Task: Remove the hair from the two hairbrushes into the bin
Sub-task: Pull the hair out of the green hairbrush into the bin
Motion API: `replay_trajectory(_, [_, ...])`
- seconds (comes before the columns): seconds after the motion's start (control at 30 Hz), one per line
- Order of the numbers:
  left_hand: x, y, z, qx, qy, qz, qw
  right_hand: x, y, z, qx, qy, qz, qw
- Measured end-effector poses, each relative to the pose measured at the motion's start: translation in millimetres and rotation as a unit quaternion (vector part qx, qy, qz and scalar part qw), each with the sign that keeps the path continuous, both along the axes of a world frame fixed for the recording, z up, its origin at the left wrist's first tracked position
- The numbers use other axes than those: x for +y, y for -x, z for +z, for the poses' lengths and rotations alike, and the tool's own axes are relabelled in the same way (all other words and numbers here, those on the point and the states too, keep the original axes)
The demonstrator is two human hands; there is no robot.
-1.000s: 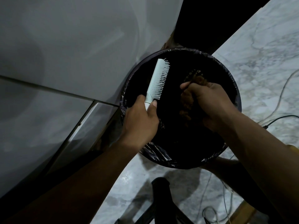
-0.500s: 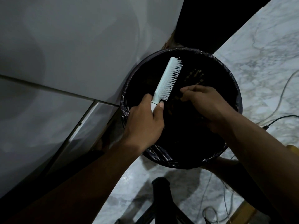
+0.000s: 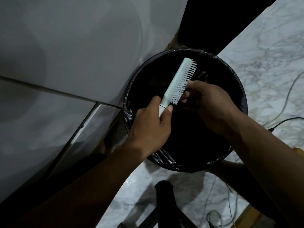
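Just above the black-lined bin (image 3: 181, 168), the left hand (image 3: 149, 127) curls its fingers round the pale brush (image 3: 179, 81) handle, while the right hand (image 3: 210, 102) pinches its lower bristles.

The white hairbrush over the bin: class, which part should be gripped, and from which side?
Grip the handle, coming from the near end on the smooth back side, as the left hand does. The hairbrush points away over the bin with its bristles facing right, so this leaves them free for the right hand.
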State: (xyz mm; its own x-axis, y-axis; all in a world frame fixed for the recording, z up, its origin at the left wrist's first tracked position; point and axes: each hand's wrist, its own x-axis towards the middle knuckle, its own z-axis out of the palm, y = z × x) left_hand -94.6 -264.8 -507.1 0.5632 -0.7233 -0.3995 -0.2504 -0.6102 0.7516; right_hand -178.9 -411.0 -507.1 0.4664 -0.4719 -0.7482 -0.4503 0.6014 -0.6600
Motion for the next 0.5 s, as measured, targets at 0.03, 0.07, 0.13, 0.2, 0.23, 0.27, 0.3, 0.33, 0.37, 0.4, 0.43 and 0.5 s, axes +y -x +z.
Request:
replay_trajectory(0.03, [-0.2,0.1,0.0,0.002,0.002,0.001,1.0,-0.8,0.2,0.1,0.007,0.012,-0.004,1.0])
replay_trajectory(0.07, [-0.3,0.1,0.1,0.003,0.004,0.0,1.0,-1.3,0.4,0.6,0.013,0.019,-0.006,1.0])
replay_trajectory(0.13, [-0.1,0.0,0.4,0.004,0.005,-0.002,1.0,-0.3,0.8,2.4,0.03,0.019,0.003,0.999])
replay_trajectory(0.2, [-0.1,-0.2,0.6,0.005,0.003,-0.002,1.0,2.0,0.7,4.9,0.04,0.018,0.022,0.999])
replay_trajectory(0.23, [-0.3,-0.3,0.7,0.006,0.001,0.0,1.0,2.8,0.9,5.6,0.043,0.024,0.034,0.998])
replay_trajectory(0.27, [-0.7,-0.6,0.8,0.007,0.0,0.003,1.0,3.3,1.1,6.5,0.046,0.031,0.044,0.997])
replay_trajectory(0.3, [-1.1,-0.9,0.9,0.006,0.0,0.006,1.0,3.3,1.5,7.0,0.048,0.033,0.05,0.997])
replay_trajectory(0.33, [-1.3,-1.3,0.7,0.005,-0.001,0.008,1.0,3.1,1.8,7.1,0.043,0.028,0.052,0.997])
replay_trajectory(0.37, [-1.4,-1.6,0.6,0.005,-0.002,0.01,1.0,2.6,2.1,6.5,0.029,0.02,0.051,0.998])
replay_trajectory(0.4, [-1.6,-1.8,0.2,0.005,-0.005,0.01,1.0,2.1,2.3,5.6,0.009,0.012,0.046,0.999])
replay_trajectory(0.43, [-1.4,-1.7,0.0,0.006,-0.009,0.009,1.0,1.7,2.3,4.0,-0.01,0.009,0.04,0.999])
replay_trajectory(0.5, [-1.2,-1.7,-0.4,0.004,-0.015,0.01,1.0,1.4,1.7,1.7,-0.026,0.017,0.026,0.999])
